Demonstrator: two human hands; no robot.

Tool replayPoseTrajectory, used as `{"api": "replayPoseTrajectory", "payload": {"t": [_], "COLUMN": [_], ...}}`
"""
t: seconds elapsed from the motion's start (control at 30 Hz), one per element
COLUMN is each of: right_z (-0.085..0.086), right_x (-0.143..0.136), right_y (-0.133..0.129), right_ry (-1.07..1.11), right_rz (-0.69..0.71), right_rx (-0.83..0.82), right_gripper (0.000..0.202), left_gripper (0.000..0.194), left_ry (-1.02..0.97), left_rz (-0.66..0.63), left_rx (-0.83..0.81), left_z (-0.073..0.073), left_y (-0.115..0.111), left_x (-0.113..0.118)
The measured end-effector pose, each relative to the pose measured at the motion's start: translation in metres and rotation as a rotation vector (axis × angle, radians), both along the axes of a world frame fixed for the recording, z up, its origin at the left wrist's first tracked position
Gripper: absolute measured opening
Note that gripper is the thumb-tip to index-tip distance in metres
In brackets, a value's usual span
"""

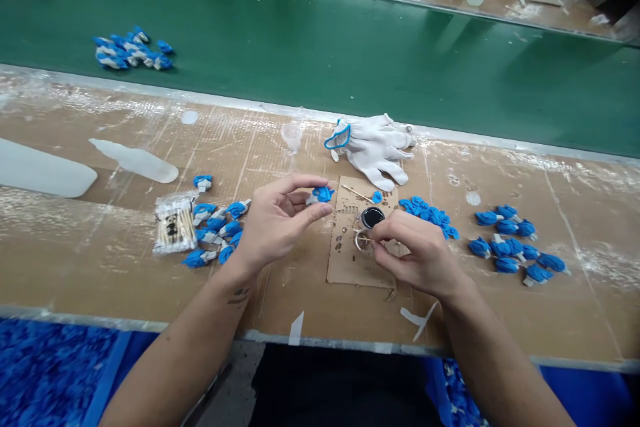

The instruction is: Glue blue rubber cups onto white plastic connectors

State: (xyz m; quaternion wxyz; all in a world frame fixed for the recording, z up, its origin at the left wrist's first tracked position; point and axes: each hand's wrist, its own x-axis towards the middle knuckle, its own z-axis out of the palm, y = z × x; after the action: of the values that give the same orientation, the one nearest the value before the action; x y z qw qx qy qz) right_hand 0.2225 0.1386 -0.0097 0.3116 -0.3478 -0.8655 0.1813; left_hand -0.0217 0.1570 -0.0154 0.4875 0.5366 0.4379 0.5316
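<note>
My left hand (280,217) pinches a small blue and white piece (323,194) between thumb and fingertips, above the table. My right hand (417,250) is closed in a pinch on a thin stick (367,238). Its tip is at a small round lid or cup (361,241), too small to make out fully. Just behind that stands a little jar of dark liquid (373,216). Both rest on a stained cardboard sheet (345,267). A cotton swab (357,193) and a loose blue piece (377,197) lie at the sheet's far end.
Blue pieces (433,215) are heaped right of the sheet; blue and white ones (510,247) lie farther right and others (215,227) left, beside a bag of swabs (175,223). White gloves (375,147) lie behind. Beyond runs a green belt (300,40) carrying more pieces (133,50).
</note>
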Motion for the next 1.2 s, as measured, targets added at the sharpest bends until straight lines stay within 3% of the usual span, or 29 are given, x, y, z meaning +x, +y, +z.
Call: {"api": "replayPoseTrajectory", "payload": {"t": [0.23, 0.4, 0.53, 0.6, 0.7, 1.2], "right_z": [0.0, 0.003, 0.009, 0.01, 0.01, 0.003], "right_x": [0.0, 0.002, 0.009, 0.011, 0.009, -0.001], "right_y": [-0.002, -0.002, -0.006, -0.008, -0.012, -0.01], "right_ry": [-0.04, -0.044, 0.243, 0.423, 0.528, 0.542], "right_rz": [0.025, 0.019, -0.092, -0.199, -0.284, -0.102], "right_rx": [0.026, 0.04, -0.019, 0.005, 0.067, -0.013], "right_gripper": [0.018, 0.018, 0.017, 0.018, 0.016, 0.026], "left_gripper": [0.029, 0.034, 0.03, 0.033, 0.035, 0.033], "left_ry": [0.125, 0.145, 0.195, 0.226, 0.263, 0.289], "left_rz": [0.016, -0.021, -0.042, -0.056, -0.097, -0.148], "left_rx": [0.128, 0.122, 0.159, 0.157, 0.153, 0.173], "left_z": [-0.003, -0.005, -0.007, -0.007, -0.007, -0.006], "left_y": [-0.004, -0.005, -0.01, -0.014, -0.019, -0.025], "left_x": [0.004, 0.003, 0.007, 0.012, 0.02, 0.027]}}
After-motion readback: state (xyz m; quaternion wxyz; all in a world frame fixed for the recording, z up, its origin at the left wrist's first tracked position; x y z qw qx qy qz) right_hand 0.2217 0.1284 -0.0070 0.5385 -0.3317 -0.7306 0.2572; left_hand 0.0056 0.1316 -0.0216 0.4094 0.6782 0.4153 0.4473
